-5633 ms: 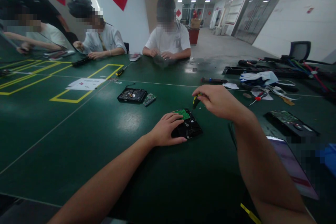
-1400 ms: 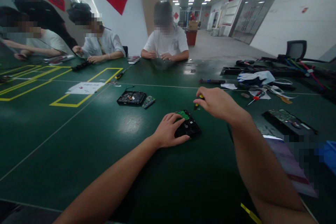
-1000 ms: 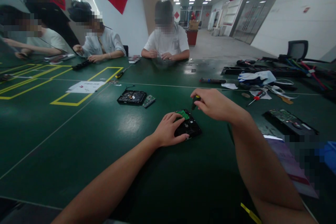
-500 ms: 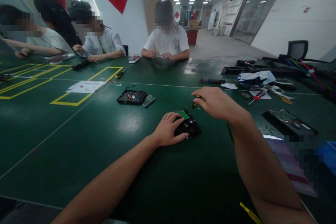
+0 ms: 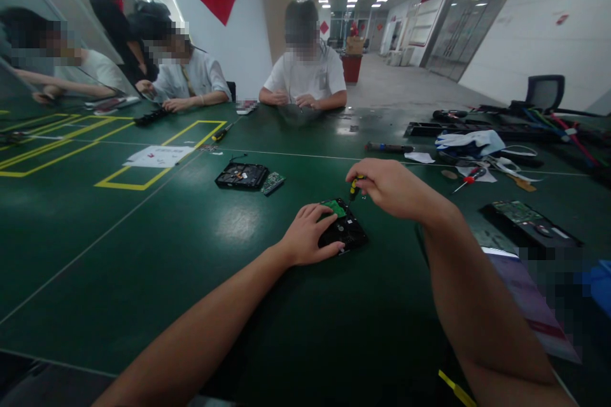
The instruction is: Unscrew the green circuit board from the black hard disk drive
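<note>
A black hard drive (image 5: 351,233) with a green circuit board (image 5: 337,207) lies flat on the table in front of me. My left hand (image 5: 311,233) holds it down, fingers spread over its left side and thumb along the near edge. Pinched in my right hand (image 5: 379,181) is a yellow-and-black screwdriver (image 5: 354,188), standing nearly upright with its tip at the drive's far right corner. Exactly what the tip touches is too small to tell. Left of the drive sit another opened black drive (image 5: 241,175) and a loose circuit board (image 5: 272,183).
On the right are a third hard drive (image 5: 531,224), a red-handled screwdriver (image 5: 470,179), white gloves (image 5: 470,142) and a dark pen-like tool (image 5: 388,148). Papers (image 5: 160,156) and another screwdriver (image 5: 222,132) lie at left. Several people are around the green table (image 5: 181,241).
The screwdriver and my right fingers have shifted slightly, showing more of the yellow handle. My left hand stays on the hard drive. A standing person at the back left has moved right.
</note>
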{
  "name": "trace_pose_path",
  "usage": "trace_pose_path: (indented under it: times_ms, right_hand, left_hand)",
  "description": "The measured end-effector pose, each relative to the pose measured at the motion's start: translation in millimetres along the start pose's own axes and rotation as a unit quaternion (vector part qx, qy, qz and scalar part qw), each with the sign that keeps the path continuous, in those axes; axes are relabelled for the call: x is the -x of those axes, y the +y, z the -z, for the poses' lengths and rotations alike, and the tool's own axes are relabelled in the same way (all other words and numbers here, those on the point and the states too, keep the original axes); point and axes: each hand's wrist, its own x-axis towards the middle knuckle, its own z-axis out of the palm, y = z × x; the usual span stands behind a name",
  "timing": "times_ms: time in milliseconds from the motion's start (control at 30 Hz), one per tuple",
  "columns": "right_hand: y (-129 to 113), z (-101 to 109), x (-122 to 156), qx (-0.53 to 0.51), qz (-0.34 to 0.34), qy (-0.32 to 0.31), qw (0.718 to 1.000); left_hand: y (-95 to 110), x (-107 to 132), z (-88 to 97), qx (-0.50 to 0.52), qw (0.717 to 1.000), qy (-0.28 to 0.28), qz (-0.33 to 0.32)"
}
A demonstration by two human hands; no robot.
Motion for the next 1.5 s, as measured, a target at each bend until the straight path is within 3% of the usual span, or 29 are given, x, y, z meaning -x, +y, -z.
trace_pose_path:
  times_ms: [233, 367, 700, 967, 1233, 1500]
  right_hand:
    - [0.2, 1.9, -0.2, 0.045, -0.054, 0.017, 0.997]
    - [1.4, 3.1, -0.1, 0.066, -0.046, 0.020, 0.997]
    - [3.5, 1.8, 1.7, 0.004, 0.017, 0.010, 1.000]
    - [1.4, 3.7, 1.5, 0.011, 0.008, 0.009, 1.000]
    - [3.8, 2.6, 0.0, 0.011, -0.049, 0.015, 0.999]
    - [6.7, 0.6, 0.7, 0.005, -0.002, 0.016, 1.000]
  left_hand:
    - [0.0, 0.9, -0.3, 0.002, 1.000, 0.003, 0.004]
    - [0.1, 0.8, -0.6, 0.001, 1.000, 0.005, 0.000]
    - [1.2, 0.1, 0.5, 0.009, 1.000, 0.004, 0.007]
    - [0.5, 0.4, -0.5, -0.002, 1.000, 0.003, 0.004]
    - [-0.4, 0.3, -0.6, 0.001, 1.000, 0.005, 0.002]
    - [-0.9, 0.5, -1.2, 0.007, 1.000, 0.005, 0.007]
